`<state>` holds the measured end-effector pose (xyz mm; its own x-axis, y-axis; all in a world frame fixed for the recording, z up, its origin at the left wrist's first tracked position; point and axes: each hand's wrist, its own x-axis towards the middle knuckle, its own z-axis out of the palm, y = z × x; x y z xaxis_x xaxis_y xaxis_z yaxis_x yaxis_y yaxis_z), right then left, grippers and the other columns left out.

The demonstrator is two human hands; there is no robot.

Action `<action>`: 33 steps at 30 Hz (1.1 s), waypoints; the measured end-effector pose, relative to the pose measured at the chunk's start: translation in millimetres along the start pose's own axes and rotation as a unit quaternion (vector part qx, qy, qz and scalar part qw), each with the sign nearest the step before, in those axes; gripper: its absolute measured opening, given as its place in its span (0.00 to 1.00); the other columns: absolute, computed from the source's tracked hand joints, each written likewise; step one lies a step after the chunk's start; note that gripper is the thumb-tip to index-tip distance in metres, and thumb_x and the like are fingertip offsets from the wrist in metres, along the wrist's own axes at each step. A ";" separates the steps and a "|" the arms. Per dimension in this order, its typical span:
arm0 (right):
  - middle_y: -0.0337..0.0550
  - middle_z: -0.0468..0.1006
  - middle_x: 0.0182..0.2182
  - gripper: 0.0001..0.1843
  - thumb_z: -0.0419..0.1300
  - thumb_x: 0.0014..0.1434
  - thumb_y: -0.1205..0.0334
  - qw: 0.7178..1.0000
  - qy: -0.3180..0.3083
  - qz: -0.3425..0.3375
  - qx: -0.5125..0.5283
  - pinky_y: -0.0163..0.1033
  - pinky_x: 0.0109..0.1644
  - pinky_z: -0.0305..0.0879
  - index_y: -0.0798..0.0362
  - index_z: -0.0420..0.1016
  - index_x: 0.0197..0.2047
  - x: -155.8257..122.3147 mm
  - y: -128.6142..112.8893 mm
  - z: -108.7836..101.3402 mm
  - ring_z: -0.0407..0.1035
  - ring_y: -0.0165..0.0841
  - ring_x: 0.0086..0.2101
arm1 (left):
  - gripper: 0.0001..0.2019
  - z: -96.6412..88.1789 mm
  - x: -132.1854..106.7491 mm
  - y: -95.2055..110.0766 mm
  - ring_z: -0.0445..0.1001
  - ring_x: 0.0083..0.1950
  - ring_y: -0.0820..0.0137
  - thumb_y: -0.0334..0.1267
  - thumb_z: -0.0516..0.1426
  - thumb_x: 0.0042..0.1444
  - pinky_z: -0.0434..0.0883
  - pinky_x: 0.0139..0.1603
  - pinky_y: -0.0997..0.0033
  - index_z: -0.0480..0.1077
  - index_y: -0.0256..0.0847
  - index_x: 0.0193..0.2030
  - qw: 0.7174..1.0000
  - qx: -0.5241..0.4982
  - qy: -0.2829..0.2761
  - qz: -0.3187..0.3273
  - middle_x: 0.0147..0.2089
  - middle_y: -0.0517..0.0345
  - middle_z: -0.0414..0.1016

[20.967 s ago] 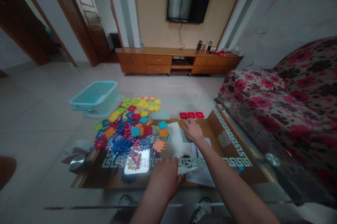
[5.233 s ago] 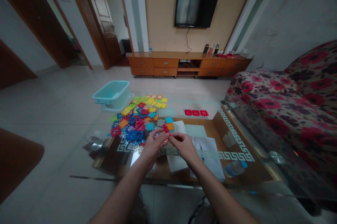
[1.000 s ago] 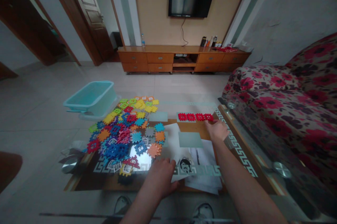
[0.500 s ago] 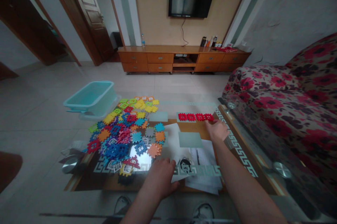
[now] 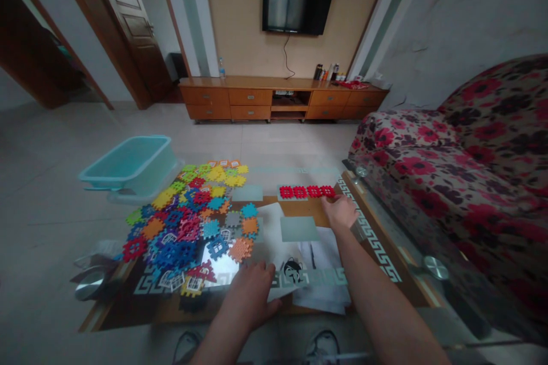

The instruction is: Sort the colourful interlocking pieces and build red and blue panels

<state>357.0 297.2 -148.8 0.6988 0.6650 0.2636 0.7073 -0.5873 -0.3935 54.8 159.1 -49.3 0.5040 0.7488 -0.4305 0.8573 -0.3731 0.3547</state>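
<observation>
My right hand (image 5: 341,212) reaches to the right end of a row of several red interlocking plastic tiles (image 5: 299,192). Its fingers are closed at the near edge of the last red tile (image 5: 327,191). Lying side by side, the tiles form a straight line on the glass table. My left hand (image 5: 257,289) rests near the table's front edge, fingers stretched out and holding nothing. Left of it spreads a pile of mixed interlocking tiles (image 5: 177,252) in blue, yellow, orange, red and green. An orange tile (image 5: 241,249) lies just beyond my left fingers.
A light-blue plastic bin (image 5: 128,162) stands beyond the table's left side. Under the glass tabletop (image 5: 265,179) are white papers (image 5: 327,291) and a dark coiled object (image 5: 293,269). A floral sofa (image 5: 411,165) borders the right. The TV cabinet (image 5: 250,96) stands at the far wall.
The whole view has shifted slightly, so the scene sits further left. Both hands keep nearly the same places on the table, and the red row looks unchanged.
</observation>
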 end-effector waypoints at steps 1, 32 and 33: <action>0.60 0.77 0.47 0.26 0.62 0.52 0.43 1.000 0.002 0.000 0.001 0.55 0.53 0.58 0.57 0.76 0.44 -0.1 0.2 0.8 0.68 0.53 0.48 | 0.23 0.6 -0.1 -0.4 0.73 0.53 0.49 0.46 0.58 0.51 0.69 0.54 0.51 0.71 0.39 0.52 1.000 0.001 -0.002 -0.001 0.51 0.43 0.75; 0.57 0.77 0.44 0.16 0.55 0.53 0.65 0.998 -0.041 -0.022 0.047 0.45 0.50 0.62 0.59 0.75 0.44 -6.7 23.4 -17.8 0.71 0.46 0.47 | 0.24 -14.5 -7.9 -4.3 0.73 0.54 0.51 0.46 0.59 0.52 0.69 0.54 0.56 0.70 0.39 0.54 1.000 0.028 -0.007 0.009 0.53 0.42 0.75; 0.57 0.77 0.43 0.16 0.54 0.53 0.66 0.998 -0.041 -0.023 0.051 0.44 0.50 0.63 0.59 0.75 0.44 -10.3 24.0 -23.4 0.71 0.46 0.46 | 0.24 -16.7 -9.8 -4.8 0.73 0.55 0.51 0.47 0.59 0.52 0.69 0.54 0.56 0.70 0.39 0.54 1.000 0.029 -0.007 0.009 0.53 0.42 0.75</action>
<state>369.3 265.5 -140.4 0.6525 0.7276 0.2118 0.7205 -0.5090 -0.4709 44.0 162.7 -32.9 0.5208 0.7341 -0.4356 0.8523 -0.4180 0.3145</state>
